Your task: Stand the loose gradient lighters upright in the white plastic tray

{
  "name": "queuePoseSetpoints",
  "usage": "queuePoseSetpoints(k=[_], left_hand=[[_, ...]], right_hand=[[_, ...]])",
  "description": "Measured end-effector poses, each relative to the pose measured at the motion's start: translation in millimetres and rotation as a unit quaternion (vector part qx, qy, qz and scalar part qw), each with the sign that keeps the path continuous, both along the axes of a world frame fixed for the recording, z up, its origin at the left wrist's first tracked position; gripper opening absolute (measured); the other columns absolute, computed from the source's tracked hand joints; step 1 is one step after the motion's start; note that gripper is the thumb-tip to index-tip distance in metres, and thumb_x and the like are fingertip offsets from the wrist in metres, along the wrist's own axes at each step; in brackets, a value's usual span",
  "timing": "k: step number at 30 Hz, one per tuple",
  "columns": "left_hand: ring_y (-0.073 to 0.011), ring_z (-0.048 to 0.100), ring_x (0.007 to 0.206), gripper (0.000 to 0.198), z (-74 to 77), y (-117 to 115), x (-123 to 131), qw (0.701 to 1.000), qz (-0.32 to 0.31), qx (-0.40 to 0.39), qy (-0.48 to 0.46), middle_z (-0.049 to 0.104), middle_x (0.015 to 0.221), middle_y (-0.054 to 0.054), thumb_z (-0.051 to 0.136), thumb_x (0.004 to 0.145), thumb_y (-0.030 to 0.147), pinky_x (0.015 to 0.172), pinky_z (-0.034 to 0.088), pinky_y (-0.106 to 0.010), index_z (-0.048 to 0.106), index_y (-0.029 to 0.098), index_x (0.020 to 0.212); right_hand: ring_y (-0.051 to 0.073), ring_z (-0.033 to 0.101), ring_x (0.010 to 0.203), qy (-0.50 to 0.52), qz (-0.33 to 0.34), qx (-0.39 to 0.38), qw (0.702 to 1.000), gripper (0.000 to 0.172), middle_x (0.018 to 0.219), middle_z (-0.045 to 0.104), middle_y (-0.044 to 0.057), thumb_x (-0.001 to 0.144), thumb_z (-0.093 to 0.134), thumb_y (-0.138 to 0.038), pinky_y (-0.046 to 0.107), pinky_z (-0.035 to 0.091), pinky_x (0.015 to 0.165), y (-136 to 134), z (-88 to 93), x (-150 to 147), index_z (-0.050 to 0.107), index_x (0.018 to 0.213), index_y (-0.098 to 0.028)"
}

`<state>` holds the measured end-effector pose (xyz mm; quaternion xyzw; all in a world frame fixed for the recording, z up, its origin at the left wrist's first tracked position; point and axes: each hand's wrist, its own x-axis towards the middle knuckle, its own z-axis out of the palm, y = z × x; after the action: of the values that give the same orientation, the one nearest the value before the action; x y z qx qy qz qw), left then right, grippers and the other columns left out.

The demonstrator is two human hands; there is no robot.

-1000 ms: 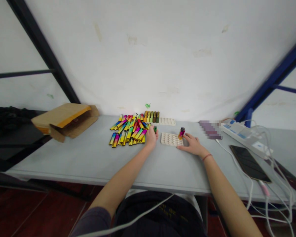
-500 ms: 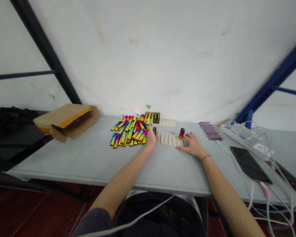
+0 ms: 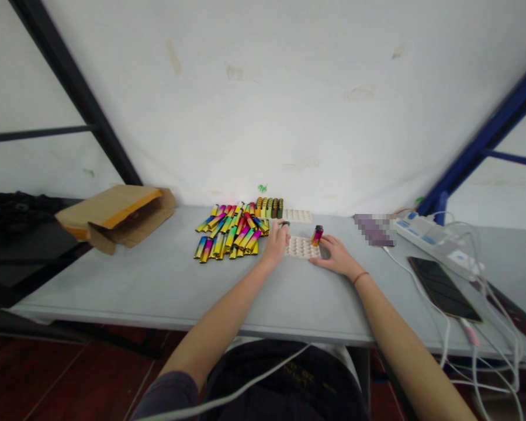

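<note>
On a grey desk point(image 3: 158, 280), a cardboard box point(image 3: 114, 213) sits far left, then a pile of colourful lighters point(image 3: 230, 231), the left hand point(image 3: 275, 245) closed on a dark-topped lighter point(image 3: 284, 224) at a white tray point(image 3: 300, 249), an upright lighter point(image 3: 317, 235) in that tray, and the right hand point(image 3: 335, 257) open flat beside it.

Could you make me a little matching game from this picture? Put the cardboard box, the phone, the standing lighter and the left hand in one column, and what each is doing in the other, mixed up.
1. cardboard box
2. phone
3. upright lighter
4. left hand

A. stands in the white tray
B. grips a dark-tipped lighter
C. lies at the far left of the table
D. lies on the right side of the table

Pairs: 1-C, 2-D, 3-A, 4-B.
</note>
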<state>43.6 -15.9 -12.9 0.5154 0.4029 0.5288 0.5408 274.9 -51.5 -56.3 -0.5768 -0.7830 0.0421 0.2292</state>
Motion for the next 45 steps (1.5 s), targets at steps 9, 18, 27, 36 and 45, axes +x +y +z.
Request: queuePoseSetpoints(k=[9,18,27,36,45], left_hand=[[-0.0228,0.063,0.108,0.019,-11.3,-7.9,17.2,0.941,-0.059,0.279,0.184,0.070,0.115,-0.010,0.060,0.094,0.027,0.101,0.049,-0.037,0.070,0.020,0.108],[-0.0212,0.068,0.103,0.026,-22.0,-4.4,28.9,0.928,-0.119,0.264,0.235,0.072,0.114,-0.010,0.061,0.095,0.025,0.101,0.051,-0.036,0.072,0.018,0.117],[-0.0215,0.072,0.095,0.029,-13.5,-11.6,32.2,0.929,-0.075,0.244,0.269,0.077,0.105,-0.004,0.067,0.091,0.024,0.102,0.048,-0.039,0.068,0.027,0.121],[-0.0245,0.065,0.112,0.035,-5.8,-18.0,29.9,0.846,-0.060,0.325,0.419,0.073,0.121,-0.008,0.052,0.101,0.029,0.100,0.042,-0.037,0.066,0.029,0.133],[-0.0349,0.054,0.120,0.031,25.5,6.6,-38.8,0.769,0.153,0.175,0.595,0.068,0.126,-0.015,0.049,0.098,0.027,0.097,0.040,-0.049,0.073,0.024,0.117]], right_hand=[[0.038,0.059,0.130,0.015,0.005,0.006,1.000,0.072,0.139,0.064,0.021,0.078,0.073,-0.060,0.052,0.044,0.113,1.2,-3.6,0.5,0.065,0.133,-0.014],[0.038,0.060,0.129,0.021,0.008,-0.001,1.000,0.071,0.139,0.065,0.021,0.078,0.074,-0.059,0.053,0.045,0.113,-0.5,0.1,-1.1,0.066,0.132,-0.014],[0.039,0.060,0.129,0.020,0.012,-0.001,1.000,0.068,0.139,0.065,0.020,0.079,0.074,-0.057,0.054,0.045,0.113,-0.6,0.4,-1.2,0.066,0.132,-0.016],[0.037,0.060,0.126,0.013,0.017,0.001,1.000,0.066,0.136,0.065,0.022,0.081,0.072,-0.057,0.051,0.046,0.111,0.4,-1.1,-0.1,0.066,0.128,-0.013],[0.038,0.061,0.126,0.010,0.008,-0.004,1.000,0.069,0.135,0.065,0.021,0.081,0.071,-0.062,0.051,0.047,0.110,-1.3,1.8,-1.5,0.067,0.129,-0.014]])
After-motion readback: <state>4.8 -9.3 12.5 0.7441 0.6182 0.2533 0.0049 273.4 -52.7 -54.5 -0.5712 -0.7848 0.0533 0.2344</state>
